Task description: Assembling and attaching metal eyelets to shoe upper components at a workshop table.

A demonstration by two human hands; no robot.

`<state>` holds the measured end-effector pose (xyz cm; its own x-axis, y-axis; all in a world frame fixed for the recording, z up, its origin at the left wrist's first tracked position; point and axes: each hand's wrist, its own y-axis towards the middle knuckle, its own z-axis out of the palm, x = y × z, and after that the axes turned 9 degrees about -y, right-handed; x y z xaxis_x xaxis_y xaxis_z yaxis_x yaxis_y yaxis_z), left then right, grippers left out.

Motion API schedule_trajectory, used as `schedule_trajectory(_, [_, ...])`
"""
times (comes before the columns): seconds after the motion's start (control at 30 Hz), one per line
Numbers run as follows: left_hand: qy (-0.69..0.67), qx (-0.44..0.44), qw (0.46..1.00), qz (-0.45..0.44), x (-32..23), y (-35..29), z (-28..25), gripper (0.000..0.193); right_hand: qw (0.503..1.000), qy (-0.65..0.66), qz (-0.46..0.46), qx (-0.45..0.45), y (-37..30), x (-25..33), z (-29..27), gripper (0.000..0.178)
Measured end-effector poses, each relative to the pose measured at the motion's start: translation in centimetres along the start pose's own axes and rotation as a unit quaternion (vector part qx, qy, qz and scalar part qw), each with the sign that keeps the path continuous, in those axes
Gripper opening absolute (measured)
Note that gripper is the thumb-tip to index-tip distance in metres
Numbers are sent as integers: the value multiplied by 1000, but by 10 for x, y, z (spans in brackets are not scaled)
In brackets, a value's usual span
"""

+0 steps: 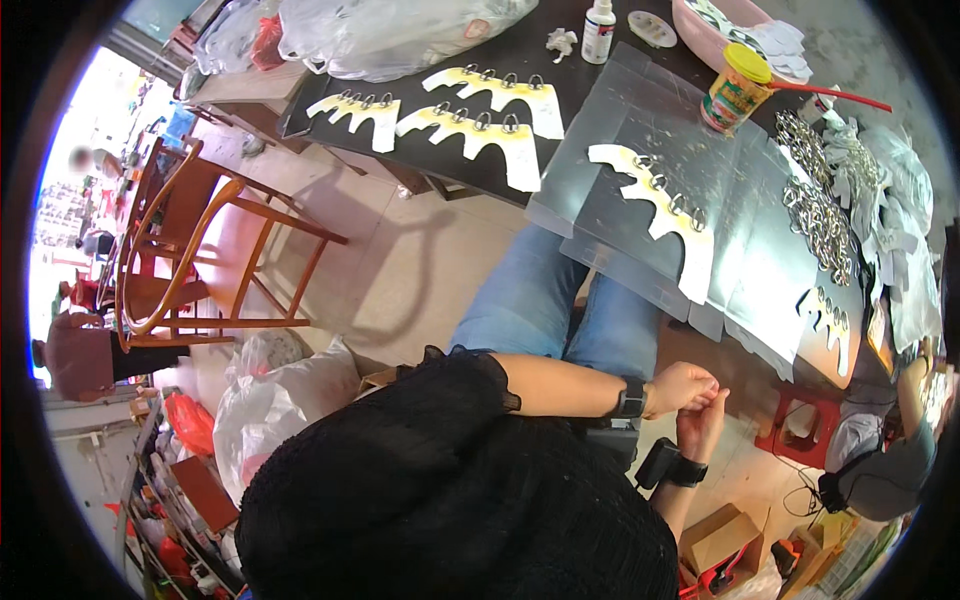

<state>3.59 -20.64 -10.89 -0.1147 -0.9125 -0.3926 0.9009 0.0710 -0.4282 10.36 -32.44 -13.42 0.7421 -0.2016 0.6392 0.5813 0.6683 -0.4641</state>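
My left hand (678, 388) and my right hand (704, 424) meet over my lap, off the table's near edge. Both have their fingers pinched together at the tips. Whatever they hold, if anything, is too small to see. Nearest them on the table, a white cut-out card (662, 205) with a scalloped edge and several metal rings lies on a clear plastic sheet (590, 190). Another ringed card (828, 325) rests at the table's right edge. Further left lie three similar cards, one of them a large card (480, 138) with yellowish edging.
A heap of metal rings (815, 210) lies at the right beside plastic bags (900, 220). A yellow-lidded tub (737, 88) with a red stick, a white bottle (598, 32) and a pink basin (705, 30) stand behind. A wooden chair (215, 250) is at left, a red stool (812, 425) at right.
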Motion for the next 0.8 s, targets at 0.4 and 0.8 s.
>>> schedule_trajectory(0.4, [74, -157, 984, 46, -17, 0, -4, 25, 971, -225, -63, -46, -12, -18, 93, 34])
schedule_trajectory(0.8, [326, -194, 919, 106, -19, -1, -6, 24, 938, -317, -86, -107, 4, -27, 80, 28])
